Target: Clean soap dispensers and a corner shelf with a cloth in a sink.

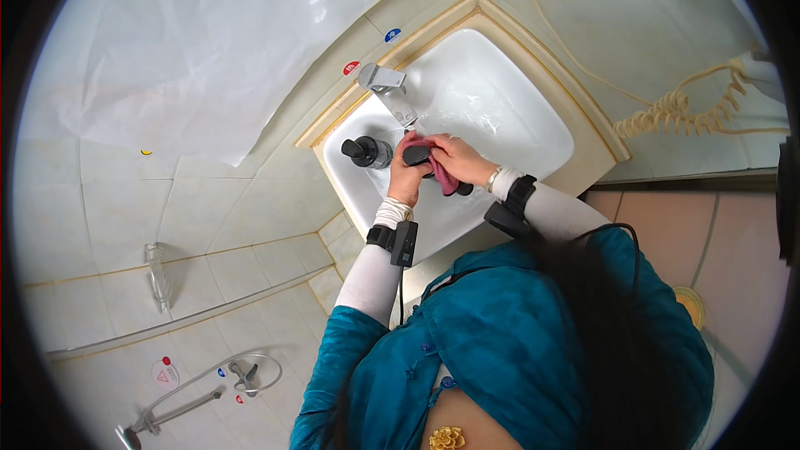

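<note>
Over the white washbasin (550,129), my two hands meet just below the spout of the chrome tap (392,96). My left hand (405,177) is closed around a black object (417,154) with a smooth rounded top, possibly a bottle; its full shape is hidden by fingers and cloth. A pinkish-red cloth (444,175) is wrapped against it, gripped by my right hand (462,160). More black parts stick out below the cloth. Left of my hands, a dark bottle with a black pump top (367,152) stands in the basin.
Water splashes in the basin's far part. A beige rim (583,168) surrounds it. White sheeting (183,42) hangs at the upper left. A coiled cream cord (679,114) hangs at the right. A hand shower (129,436) and a clear shelf (156,277) are on the left wall.
</note>
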Demonstrator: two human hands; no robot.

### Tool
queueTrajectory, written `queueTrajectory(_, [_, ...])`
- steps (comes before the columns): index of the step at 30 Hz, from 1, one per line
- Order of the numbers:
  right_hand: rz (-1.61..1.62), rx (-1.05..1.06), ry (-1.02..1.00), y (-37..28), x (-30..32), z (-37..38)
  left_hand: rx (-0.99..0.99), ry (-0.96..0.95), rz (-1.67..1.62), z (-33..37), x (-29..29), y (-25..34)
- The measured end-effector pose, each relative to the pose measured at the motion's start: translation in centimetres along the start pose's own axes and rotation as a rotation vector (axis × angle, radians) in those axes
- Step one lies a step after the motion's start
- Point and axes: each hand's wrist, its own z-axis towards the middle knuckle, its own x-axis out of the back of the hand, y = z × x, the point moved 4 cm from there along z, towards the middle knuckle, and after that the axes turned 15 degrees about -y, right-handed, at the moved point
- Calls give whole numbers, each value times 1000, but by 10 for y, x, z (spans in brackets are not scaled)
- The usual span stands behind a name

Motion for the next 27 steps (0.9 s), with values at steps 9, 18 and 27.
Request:
queueTrajectory(9, [785, -23, 36, -5, 21, -14, 56, 151, 111, -8, -6, -13])
queueTrajectory(18, [141, 132, 199, -39, 20, 6, -53, -44, 273, 27, -13, 8])
queueTrajectory(27, [900, -292, 229, -18, 39, 17, 103, -61, 159, 46, -1, 1])
